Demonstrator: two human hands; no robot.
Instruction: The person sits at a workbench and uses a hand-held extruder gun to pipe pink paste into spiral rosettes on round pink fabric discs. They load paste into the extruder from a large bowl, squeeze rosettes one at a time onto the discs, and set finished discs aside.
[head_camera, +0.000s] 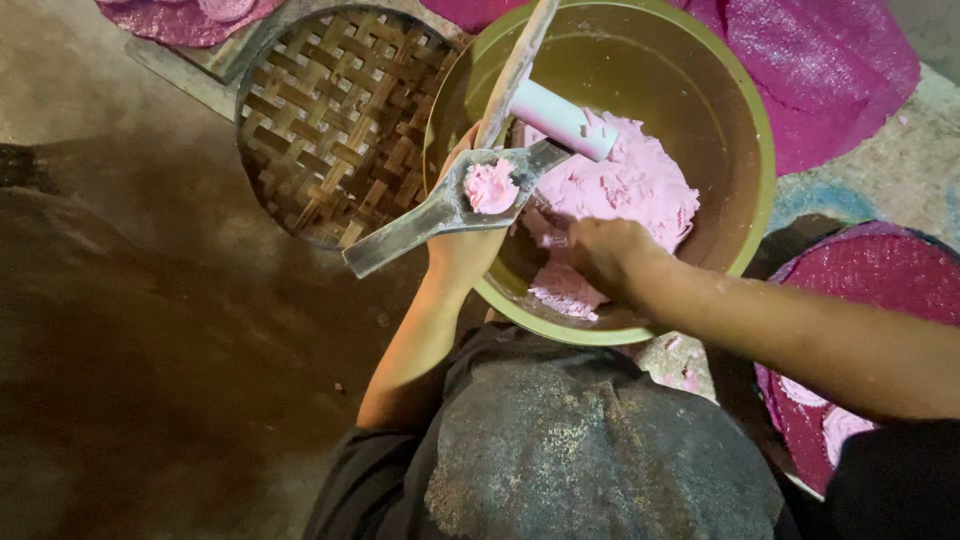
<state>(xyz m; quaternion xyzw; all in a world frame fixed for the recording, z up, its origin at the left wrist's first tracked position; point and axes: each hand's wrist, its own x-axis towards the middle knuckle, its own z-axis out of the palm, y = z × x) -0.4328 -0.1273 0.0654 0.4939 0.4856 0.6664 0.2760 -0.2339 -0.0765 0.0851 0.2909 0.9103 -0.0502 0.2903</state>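
Observation:
My left hand (462, 235) grips a metal press tool (430, 218) over the rim of a large yellow-green bowl (762, 150). The tool's round cup holds a lump of pink dough (490, 186), and a white cylinder handle (562, 118) sticks out from it over the bowl. My right hand (605, 252) reaches down into the bowl with its fingers in the mass of pink dough (630, 185).
A round woven bamboo tray (330, 120) lies on the ground left of the bowl. Pink mesh mats (830, 70) lie at the top right, and another at the right edge (890, 280) carries flat pink pieces (840, 425). My dark-clothed knee (570, 440) is below the bowl.

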